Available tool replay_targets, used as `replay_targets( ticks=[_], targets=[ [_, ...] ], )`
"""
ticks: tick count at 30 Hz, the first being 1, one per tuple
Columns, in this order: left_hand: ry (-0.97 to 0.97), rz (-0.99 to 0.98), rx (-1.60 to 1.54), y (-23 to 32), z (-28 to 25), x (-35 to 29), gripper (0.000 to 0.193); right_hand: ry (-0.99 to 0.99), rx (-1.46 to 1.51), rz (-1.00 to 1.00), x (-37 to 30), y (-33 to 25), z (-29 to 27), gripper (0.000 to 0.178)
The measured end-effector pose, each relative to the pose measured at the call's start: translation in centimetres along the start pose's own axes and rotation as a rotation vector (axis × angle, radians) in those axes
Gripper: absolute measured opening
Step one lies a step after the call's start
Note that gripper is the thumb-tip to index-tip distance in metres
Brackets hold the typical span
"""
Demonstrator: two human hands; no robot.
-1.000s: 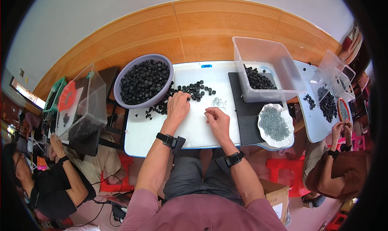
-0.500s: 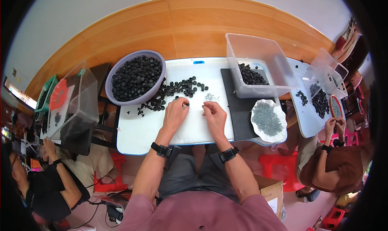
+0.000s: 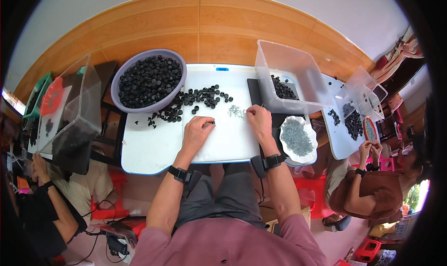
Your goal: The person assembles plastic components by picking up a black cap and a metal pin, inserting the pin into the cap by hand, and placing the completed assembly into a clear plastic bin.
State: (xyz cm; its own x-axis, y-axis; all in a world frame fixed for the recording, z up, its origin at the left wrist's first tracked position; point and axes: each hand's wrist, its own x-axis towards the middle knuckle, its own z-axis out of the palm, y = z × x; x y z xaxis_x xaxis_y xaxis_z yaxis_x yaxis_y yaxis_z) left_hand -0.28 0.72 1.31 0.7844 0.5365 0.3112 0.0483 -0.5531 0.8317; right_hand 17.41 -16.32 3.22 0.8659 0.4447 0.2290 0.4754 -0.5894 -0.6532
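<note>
My left hand (image 3: 197,133) is closed in a pinch over the white table (image 3: 149,149), with a small black knob (image 3: 212,122) at its fingertips. To the right, my right hand (image 3: 260,121) has its fingertips pressed together beside a loose scatter of thin grey pins (image 3: 235,111). Anything inside that pinch is too small to make out. Many black knobs (image 3: 205,96) lie spread across the far half of the table. Behind them on the left, a purple-grey basin (image 3: 115,91) is filled with more black knobs.
A white fluted dish (image 3: 311,138) of grey pins sits on the right, beside a black mat (image 3: 254,91). Behind it stands a clear plastic bin (image 3: 298,70) with black pieces inside. People work at tables on both sides; a clear box (image 3: 77,121) is at left.
My right hand has moved right, away from the left one, to the edge of the pin scatter. My left hand still holds the black knob. The whole view has shifted slightly.
</note>
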Motion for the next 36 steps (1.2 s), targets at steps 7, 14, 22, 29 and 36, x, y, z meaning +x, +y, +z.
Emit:
replay_targets(
  ticks=[7, 14, 22, 29, 36],
  targets=[
    [0.009, 0.029, -0.072, -0.3, 0.1, 0.2, 0.021, -0.133, -0.043, -0.157, 0.1, -3.3, 1.7, 0.017],
    [-0.036, 0.003, -0.081, -0.4, 0.0, 0.2, 0.02, -0.204, -0.233, -0.202, 1.4, -4.5, 3.4, 0.015],
    [-0.014, 0.019, -0.101, -0.4, -0.2, 0.3, 0.022, -0.168, 0.116, -0.091, 1.0, -4.8, 1.9, 0.015],
    [-0.035, 0.007, -0.117, -0.6, -0.3, 0.2, 0.022, -0.218, 0.604, 0.1, -0.9, -4.2, 2.3, 0.016],
    [-0.063, 0.001, -0.114, -0.3, -0.1, 0.3, 0.023, -0.245, 0.745, 0.14, -3.0, -4.3, 3.6, 0.015]
  ],
)
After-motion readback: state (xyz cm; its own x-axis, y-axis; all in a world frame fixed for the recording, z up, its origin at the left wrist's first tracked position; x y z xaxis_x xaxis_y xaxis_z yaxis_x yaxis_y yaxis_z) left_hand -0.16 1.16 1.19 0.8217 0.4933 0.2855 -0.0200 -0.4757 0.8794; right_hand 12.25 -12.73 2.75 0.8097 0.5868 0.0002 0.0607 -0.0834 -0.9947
